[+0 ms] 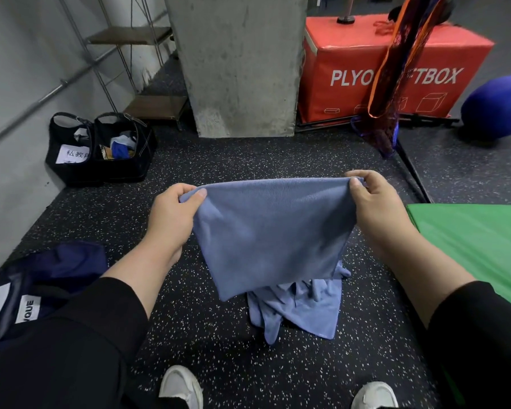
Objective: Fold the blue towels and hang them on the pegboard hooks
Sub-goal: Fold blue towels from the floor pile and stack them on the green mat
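I hold a light blue towel (266, 231) up in front of me, stretched flat between both hands and hanging down. My left hand (171, 216) pinches its upper left corner. My right hand (378, 202) pinches the upper right corner. Below the held towel, a crumpled pile of blue towels (301, 308) lies on the speckled black floor (219, 349). No pegboard or hooks are in view.
A concrete pillar (239, 63) stands straight ahead. A red plyo box (351, 69) and a blue ball (496, 107) are at the right, a green mat (478, 240) by my right arm. Two black bags (101, 149) sit at the left wall, a navy bag (27, 290) at my left.
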The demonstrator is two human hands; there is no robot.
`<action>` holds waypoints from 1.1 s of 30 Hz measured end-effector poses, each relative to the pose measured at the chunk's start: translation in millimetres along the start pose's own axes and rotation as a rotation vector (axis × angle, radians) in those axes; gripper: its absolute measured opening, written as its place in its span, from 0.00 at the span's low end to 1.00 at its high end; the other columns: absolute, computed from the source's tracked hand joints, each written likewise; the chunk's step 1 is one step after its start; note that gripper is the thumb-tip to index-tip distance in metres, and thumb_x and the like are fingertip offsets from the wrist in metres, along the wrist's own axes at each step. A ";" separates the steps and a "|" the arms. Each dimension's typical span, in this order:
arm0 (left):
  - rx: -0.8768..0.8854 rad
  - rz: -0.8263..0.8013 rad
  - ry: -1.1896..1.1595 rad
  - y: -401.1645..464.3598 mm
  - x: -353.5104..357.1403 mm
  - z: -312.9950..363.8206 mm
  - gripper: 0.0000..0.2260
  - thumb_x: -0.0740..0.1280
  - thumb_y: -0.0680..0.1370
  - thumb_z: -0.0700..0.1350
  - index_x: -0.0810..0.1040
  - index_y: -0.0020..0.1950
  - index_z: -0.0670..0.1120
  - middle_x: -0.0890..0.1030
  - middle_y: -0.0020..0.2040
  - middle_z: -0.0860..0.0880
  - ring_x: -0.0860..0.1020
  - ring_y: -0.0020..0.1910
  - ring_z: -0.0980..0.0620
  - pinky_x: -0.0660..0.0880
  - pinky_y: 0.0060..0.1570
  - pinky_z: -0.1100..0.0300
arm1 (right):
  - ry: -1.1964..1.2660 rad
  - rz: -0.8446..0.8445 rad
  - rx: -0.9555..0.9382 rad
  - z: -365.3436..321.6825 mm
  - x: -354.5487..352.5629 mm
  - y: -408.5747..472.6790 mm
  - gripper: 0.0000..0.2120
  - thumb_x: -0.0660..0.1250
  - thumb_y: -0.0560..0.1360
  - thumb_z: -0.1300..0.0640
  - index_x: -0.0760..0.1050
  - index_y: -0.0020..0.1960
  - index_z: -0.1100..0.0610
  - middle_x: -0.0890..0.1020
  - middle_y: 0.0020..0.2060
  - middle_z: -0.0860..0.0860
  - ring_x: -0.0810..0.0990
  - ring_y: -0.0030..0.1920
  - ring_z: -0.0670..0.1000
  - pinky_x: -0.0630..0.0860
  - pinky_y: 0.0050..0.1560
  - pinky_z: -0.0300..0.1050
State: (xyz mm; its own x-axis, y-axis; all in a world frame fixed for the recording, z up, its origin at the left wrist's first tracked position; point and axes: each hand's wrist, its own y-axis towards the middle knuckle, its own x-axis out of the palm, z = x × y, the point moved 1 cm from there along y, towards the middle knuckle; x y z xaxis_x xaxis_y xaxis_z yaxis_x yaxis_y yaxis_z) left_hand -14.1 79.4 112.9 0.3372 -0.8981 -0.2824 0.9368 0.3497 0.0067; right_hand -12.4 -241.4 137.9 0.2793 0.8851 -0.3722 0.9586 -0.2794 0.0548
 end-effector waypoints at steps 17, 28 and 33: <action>-0.269 -0.093 -0.351 -32.0 64.5 23.0 0.07 0.72 0.79 0.44 0.81 0.42 0.44 0.80 0.37 0.45 0.77 0.37 0.50 0.74 0.37 0.58 | 0.369 -0.301 0.403 -5.5 47.1 -28.0 0.13 0.60 0.82 0.59 0.80 0.49 0.66 0.84 0.44 0.63 0.79 0.45 0.58 0.76 0.49 0.56; 0.024 -0.227 -0.076 -58.7 105.8 43.6 0.08 0.70 0.79 0.40 0.84 0.45 0.53 0.87 0.43 0.50 0.84 0.43 0.55 0.79 0.45 0.56 | 0.578 -0.343 0.397 -15.2 67.3 -37.1 0.14 0.59 0.83 0.62 0.82 0.55 0.64 0.86 0.44 0.56 0.83 0.45 0.52 0.80 0.44 0.45; 0.147 -0.158 0.103 -63.3 107.7 45.4 0.07 0.70 0.78 0.42 0.85 0.42 0.43 0.83 0.38 0.42 0.77 0.35 0.48 0.73 0.41 0.48 | 0.587 -0.357 0.366 -17.3 65.3 -35.9 0.14 0.58 0.83 0.63 0.83 0.51 0.65 0.86 0.41 0.53 0.83 0.43 0.51 0.80 0.48 0.46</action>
State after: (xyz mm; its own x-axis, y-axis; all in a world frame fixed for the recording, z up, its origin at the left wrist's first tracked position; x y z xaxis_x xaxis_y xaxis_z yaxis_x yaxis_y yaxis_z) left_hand -32.9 -51.6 125.6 0.1813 -0.9038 -0.3877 0.9832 0.1575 0.0925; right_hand -27.6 -167.1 127.7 0.0388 0.9682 0.2472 0.9451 0.0448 -0.3237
